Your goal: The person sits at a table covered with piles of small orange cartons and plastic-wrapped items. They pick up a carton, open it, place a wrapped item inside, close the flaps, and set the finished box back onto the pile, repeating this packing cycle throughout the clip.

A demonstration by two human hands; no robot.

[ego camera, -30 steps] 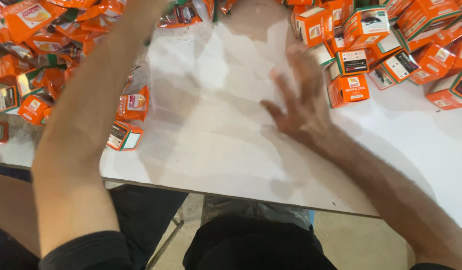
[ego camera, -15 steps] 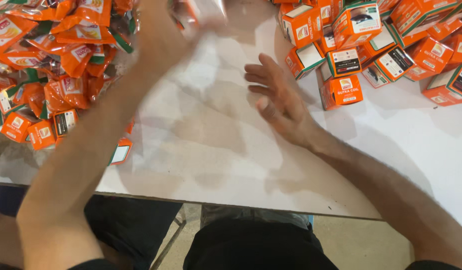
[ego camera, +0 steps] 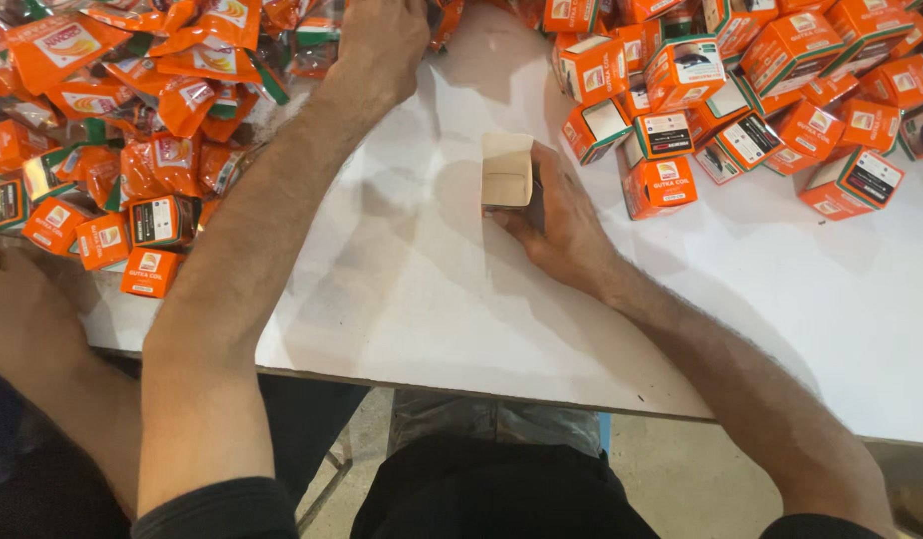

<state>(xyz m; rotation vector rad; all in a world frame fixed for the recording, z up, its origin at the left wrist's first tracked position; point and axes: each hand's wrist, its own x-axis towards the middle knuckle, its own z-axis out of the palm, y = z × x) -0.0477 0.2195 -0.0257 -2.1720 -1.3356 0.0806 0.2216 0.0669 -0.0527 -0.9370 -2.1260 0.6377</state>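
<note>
Where boxes (ego camera: 771, 90) crowd, white table (ego camera: 402, 289), concrete floor (ego camera: 671, 469)

Bright, even light falls from above onto the white table (ego camera: 412, 289), which reads almost blown out near the top middle. Soft grey shadows lie under both forearms and beside the small open box (ego camera: 507, 172), leaning toward the lower left. The orange foil packets (ego camera: 132, 120) on the left throw small glints of glare. The picture is fairly sharp in the middle, with slight softness at the hands and at the top edge; the dark clothing at the bottom sinks into shadow with little detail
</note>
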